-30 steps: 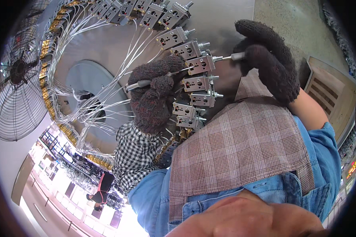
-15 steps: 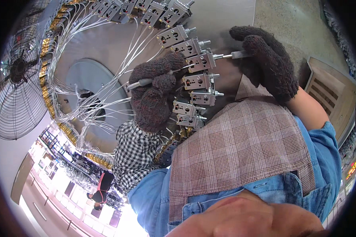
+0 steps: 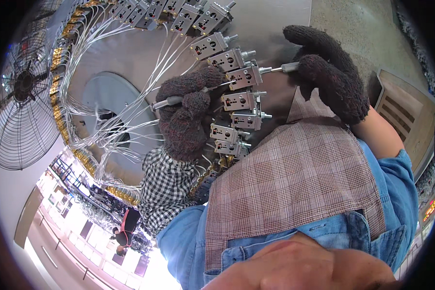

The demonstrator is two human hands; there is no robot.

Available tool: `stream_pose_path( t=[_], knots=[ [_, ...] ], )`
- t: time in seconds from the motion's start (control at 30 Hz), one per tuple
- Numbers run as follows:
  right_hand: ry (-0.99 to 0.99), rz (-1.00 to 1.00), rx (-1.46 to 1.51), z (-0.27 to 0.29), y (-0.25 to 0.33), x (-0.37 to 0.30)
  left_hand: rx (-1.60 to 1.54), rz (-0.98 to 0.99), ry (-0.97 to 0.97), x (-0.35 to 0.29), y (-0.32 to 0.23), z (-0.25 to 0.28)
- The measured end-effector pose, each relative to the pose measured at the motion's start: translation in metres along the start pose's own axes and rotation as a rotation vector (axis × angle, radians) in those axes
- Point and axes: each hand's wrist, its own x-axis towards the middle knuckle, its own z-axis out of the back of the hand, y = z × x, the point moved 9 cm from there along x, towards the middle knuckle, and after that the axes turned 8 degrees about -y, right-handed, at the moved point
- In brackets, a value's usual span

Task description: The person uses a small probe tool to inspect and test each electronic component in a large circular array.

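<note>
At frame centre, the gloved left hand (image 3: pixel 183 116) grips a metal rod (image 3: pixel 171 101) while the right hand (image 3: pixel 331 72) clasps a tool (image 3: pixel 287 67) against a grey valve block (image 3: pixel 244 77).

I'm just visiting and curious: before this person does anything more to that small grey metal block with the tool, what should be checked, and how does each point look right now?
1. Right hand in its dark knitted glove grips the slim metal tool: ok.
2. Tool tip meets the threaded end of the small grey metal block: appears ok, exact seating cannot tell.
3. Left hand in the same kind of glove steadies a thin metal rod beside that block: ok.
4. Thin white wires clear of the tool: ok.
5. Block fastened firmly to the grey metal ring plate: cannot tell.
</note>
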Motion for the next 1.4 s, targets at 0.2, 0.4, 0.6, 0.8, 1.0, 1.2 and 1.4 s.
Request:
stream_pose_path(
  t=[0.2, 0.4, 0.6, 0.8, 1.0, 1.2, 1.4],
  knots=[
    [0.024, -0.015, 0.026, 0.001, 0.000, -0.002, -0.015, -0.001, -0.007, 0.000, 0.002, -0.002],
    [0.019, 0.054, 0.021, 0.000, 0.000, -0.003, -0.276, 0.144, 0.079, -0.002, 0.008, -0.004],
    [0.033, 0.051, 0.071, 0.000, -0.003, -0.002, -0.272, 0.110, 0.071, -0.001, 0.009, -0.004],
    [0.061, 0.120, 0.090, -0.004, 0.000, 0.001, -0.270, 0.083, 0.080, 0.000, 0.008, -0.005],
    [0.061, 0.165, 0.160, -0.005, 0.006, 0.002, -0.269, 0.108, 0.065, 0.001, 0.010, -0.003],
    [0.032, 0.048, 0.003, -0.002, -0.002, 0.003, -0.157, 0.110, 0.016, 0.000, 0.010, -0.002],
    [0.024, 0.480, -0.316, -0.001, 0.021, 0.001, -0.278, 0.146, 0.019, 0.000, 0.011, -0.004]
  ],
)
